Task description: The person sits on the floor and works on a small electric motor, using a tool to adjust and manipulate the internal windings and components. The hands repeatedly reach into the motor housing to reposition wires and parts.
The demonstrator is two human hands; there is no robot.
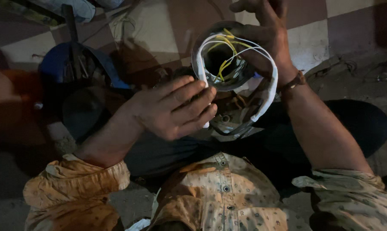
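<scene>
The right hand [268,36] grips the far side of a round housing [227,64] held over the lap; the left hand [174,109], fingers nearly straight, presses its near-left rim; yellow wires [227,53] lie inside.

A checkered floor [22,49] of pale and dark reddish tiles fills the background. At ten o'clock sits a blue rounded object [56,64] with a dark upright handle [70,30] rising from it. At eleven o'clock a pale blue cloth [80,8] lies on the tiles. Thin dark wires [364,70] trail across the grey ground at three o'clock.
</scene>
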